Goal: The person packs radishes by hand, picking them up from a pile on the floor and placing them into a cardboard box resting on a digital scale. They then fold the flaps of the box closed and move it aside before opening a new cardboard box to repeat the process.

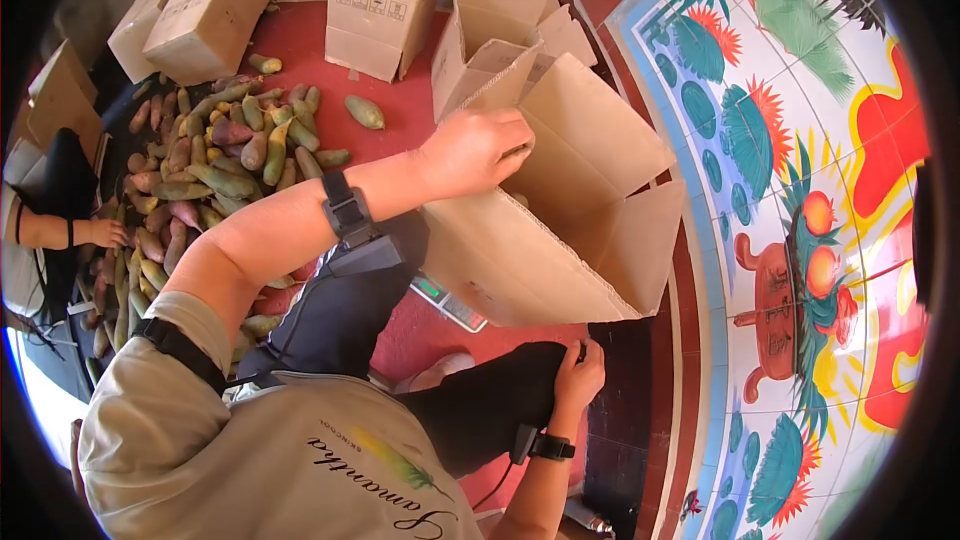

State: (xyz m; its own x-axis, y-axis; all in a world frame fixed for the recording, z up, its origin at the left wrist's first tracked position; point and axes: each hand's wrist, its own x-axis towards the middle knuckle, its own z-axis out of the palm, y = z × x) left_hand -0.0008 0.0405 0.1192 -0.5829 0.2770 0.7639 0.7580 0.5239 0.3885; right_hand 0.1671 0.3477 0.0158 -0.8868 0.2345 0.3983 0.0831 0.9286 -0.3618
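Observation:
My left hand (pixel 480 150) is closed above the left side of an open cardboard box (pixel 520 255), close to its flaps; what its fingers hold is hidden. The box leans beside my knee with its flaps spread, and its inside is partly visible. Beside my right knee is my right hand (pixel 580 375), its fingers loosely curled with nothing visible in them. A digital scale (pixel 447 302) shows partly beneath the box. To the left lies a large heap of green, yellow and reddish oblong produce (pixel 225 180), with one green piece (pixel 364 112) apart from it.
Another open box (pixel 480 50) touches the near one. Closed boxes (pixel 385 15) (pixel 210 15) stand at the back on a red mat (pixel 300 35). At far left, another person's hand (pixel 105 233) reaches the heap. A painted tile wall (pixel 770 240) borders the right.

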